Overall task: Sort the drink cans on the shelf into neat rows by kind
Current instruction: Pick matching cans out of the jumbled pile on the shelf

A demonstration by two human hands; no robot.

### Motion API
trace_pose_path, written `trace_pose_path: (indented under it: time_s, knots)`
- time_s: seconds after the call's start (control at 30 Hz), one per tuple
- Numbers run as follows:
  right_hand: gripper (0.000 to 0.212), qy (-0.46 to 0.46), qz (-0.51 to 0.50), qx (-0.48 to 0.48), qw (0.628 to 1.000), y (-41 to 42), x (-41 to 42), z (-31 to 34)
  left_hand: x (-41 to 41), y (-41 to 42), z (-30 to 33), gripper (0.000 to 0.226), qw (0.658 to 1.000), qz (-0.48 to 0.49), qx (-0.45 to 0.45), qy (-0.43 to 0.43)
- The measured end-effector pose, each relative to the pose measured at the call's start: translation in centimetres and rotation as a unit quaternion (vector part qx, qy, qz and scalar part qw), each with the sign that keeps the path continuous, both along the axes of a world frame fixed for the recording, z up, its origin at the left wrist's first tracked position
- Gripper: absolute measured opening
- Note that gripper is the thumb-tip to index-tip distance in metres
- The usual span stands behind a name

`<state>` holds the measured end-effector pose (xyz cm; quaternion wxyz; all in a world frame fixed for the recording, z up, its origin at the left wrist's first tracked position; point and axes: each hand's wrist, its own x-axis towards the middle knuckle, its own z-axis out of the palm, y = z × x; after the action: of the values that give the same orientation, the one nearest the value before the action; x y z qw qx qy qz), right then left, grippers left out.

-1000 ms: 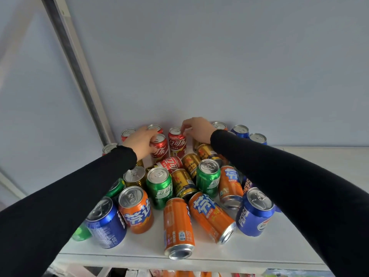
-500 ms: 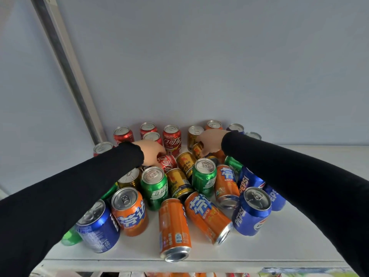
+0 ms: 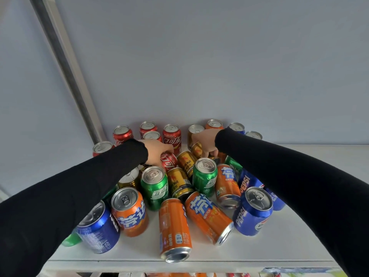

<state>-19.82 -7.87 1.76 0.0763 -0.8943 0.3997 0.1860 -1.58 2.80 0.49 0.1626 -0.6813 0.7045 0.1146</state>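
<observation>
From the head view, my left hand (image 3: 154, 151) grips a lying red cola can (image 3: 168, 161); my right hand (image 3: 205, 143) grasps a tilted gold can (image 3: 197, 149). Red cans stand in a back row on the shelf (image 3: 289, 244); most others lie jumbled, unsorted.

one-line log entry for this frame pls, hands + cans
left hand: on lying red cola can | right hand: on lying gold can | red cans upright at back | front cans unsorted
</observation>
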Motion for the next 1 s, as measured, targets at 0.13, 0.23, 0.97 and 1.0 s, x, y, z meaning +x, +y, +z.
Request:
trace_pose_path:
  time_s: [0.13, 0.23, 0.97, 1.0]
  knots:
    - [0.066, -0.119, -0.009, -0.073, 0.990, -0.6, -1.7, -1.1, 1.0, 1.3, -0.6, 0.087, 0.993, -0.002, -0.091, 0.071]
    - [0.053, -0.161, -0.008, -0.124, 0.979, -0.4, -2.7, -2.0, 1.5, 2.3, -1.1, 0.087, 0.986, 0.015, -0.136, 0.094]
    - [0.043, -0.144, 0.074, 0.076, 0.984, 2.3, 0.8, -0.1, -1.3, 3.3, 3.6, 0.039, 0.983, -0.007, -0.168, 0.080]
    - [0.049, -0.106, 0.086, 0.070, 0.988, 2.3, 1.4, -0.4, -2.4, 3.2, 3.6, 0.042, 0.990, -0.013, -0.122, 0.062]
